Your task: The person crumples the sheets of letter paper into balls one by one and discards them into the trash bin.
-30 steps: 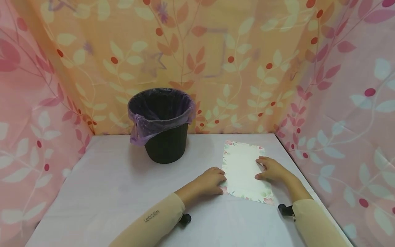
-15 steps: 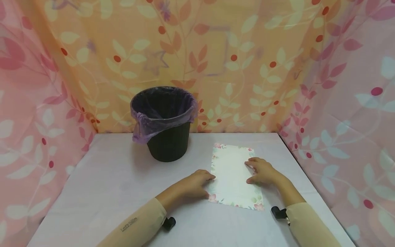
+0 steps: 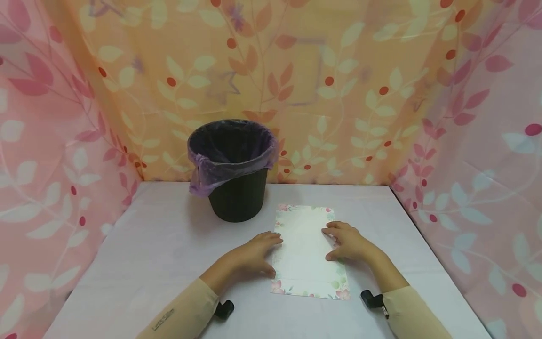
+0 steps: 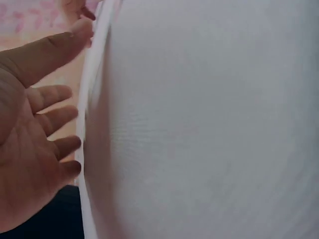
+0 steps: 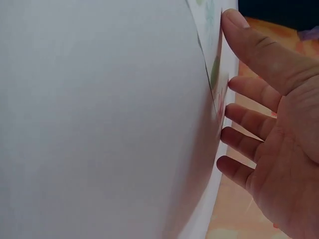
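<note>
A sheet of white paper (image 3: pixel 306 252) with a floral border lies flat on the white table (image 3: pixel 152 263), in front of me. My left hand (image 3: pixel 254 254) rests on the paper's left edge with its fingers spread flat. My right hand (image 3: pixel 347 242) rests on the right edge, fingers straight and pressing down. In the left wrist view the left hand (image 4: pixel 35 149) is open against the tabletop. The right wrist view shows the right hand (image 5: pixel 269 129) with fingertips on the paper's (image 5: pixel 212 45) edge.
A black waste bin (image 3: pixel 237 188) lined with a purple bag stands at the back of the table, left of the paper. Floral cloth (image 3: pixel 478 141) walls in the table on three sides.
Both hands have slid the paper leftwards and nearer to me across the table, and it now lies nearly square to me. The bin has stayed put.
</note>
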Motion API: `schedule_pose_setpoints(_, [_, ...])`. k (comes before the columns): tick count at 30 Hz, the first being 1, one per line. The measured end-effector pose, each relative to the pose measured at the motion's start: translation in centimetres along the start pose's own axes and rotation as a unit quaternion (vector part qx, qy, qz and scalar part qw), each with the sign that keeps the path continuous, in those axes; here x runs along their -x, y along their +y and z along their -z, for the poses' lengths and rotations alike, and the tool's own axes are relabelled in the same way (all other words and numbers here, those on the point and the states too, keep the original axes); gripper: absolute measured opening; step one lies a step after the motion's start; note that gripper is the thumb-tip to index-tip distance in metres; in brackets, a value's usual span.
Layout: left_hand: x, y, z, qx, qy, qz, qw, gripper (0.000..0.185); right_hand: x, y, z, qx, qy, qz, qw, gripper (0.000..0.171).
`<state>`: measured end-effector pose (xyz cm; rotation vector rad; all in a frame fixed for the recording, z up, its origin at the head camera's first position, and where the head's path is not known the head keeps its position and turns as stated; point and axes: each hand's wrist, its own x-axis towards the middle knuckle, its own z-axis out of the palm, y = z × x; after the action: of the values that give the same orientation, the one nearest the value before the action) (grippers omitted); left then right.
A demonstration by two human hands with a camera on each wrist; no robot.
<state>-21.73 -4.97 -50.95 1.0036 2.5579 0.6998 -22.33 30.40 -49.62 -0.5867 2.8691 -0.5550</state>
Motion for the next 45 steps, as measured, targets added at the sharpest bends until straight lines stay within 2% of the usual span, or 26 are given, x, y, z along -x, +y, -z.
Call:
schedule_pose_setpoints(9, [1.6,-1.4,0.3,0.053,0.016,0.018,0.9983,0.099,-0.5,-1.3,-0.8,-0.054,-0.014,0.005,0.998,0.094])
schedule_pose_setpoints(14, [2.0,-2.1,0.1,0.087,0.027,0.015,0.9957,0.103,-0.4,-1.2,-1.3,-0.068,0.004,0.023,0.997,0.096])
schedule_pose_setpoints(17, [2.2,-2.2,0.0,0.094,0.019,0.018,0.9953,0.106,-0.3,-1.0,-1.6,-0.074,0.015,0.032,0.997,0.099])
schedule_pose_setpoints(23, [2.4,-1.8,-0.3,0.057,0.013,0.03,0.9978,0.112,-0.4,-0.9,-1.8,-0.081,0.002,0.037,0.996,0.111])
schedule_pose_setpoints(28, [2.5,-1.6,-0.2,0.033,0.016,0.037,0.9986,0.115,-0.6,-1.1,-1.9,-0.045,-0.026,0.041,0.998,0.117])
schedule_pose_setpoints(35, [2.5,-1.5,-0.1,0.015,0.018,0.048,0.9986,0.116,-0.7,-1.8,-1.9,-0.027,-0.033,0.029,0.999,0.114])
schedule_pose_setpoints(45, [2.3,-1.5,-0.4,0.019,0.047,0.044,0.9977,0.108,-0.6,-2.4,-1.6,-0.002,-0.03,0.03,0.999,0.107])
